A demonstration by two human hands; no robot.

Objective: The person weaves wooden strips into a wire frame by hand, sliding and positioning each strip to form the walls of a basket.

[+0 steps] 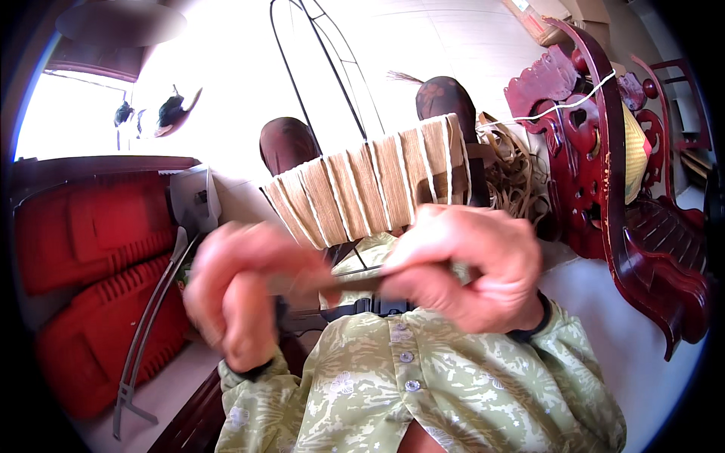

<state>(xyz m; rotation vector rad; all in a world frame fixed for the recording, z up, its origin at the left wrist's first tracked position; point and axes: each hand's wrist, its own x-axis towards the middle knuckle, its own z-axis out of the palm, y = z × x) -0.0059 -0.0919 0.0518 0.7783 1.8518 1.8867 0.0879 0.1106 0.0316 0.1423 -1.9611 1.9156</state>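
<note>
My right hand (476,268) is closed in a pinch on a flat brown strip (353,287), held in front of my chest. The strip runs across to my left hand (245,291), whose curled fingers close round its other end, though motion blurs them. Just beyond both hands, a beige woven panel (362,181) of tightly packed strips lies slanting across my knees. Several white cords (379,185) cross it from edge to edge. A long white cord (563,106) stretches to the carved chair on the right.
Beside my right knee lies a tangled heap of brown strips (510,170). A carved dark red wooden chair (612,174) stands right, cardboard boxes (540,21) behind it. Red plastic pieces (98,234) and a grey metal leg frame (143,332) are left. A black wire frame (328,68) stands ahead.
</note>
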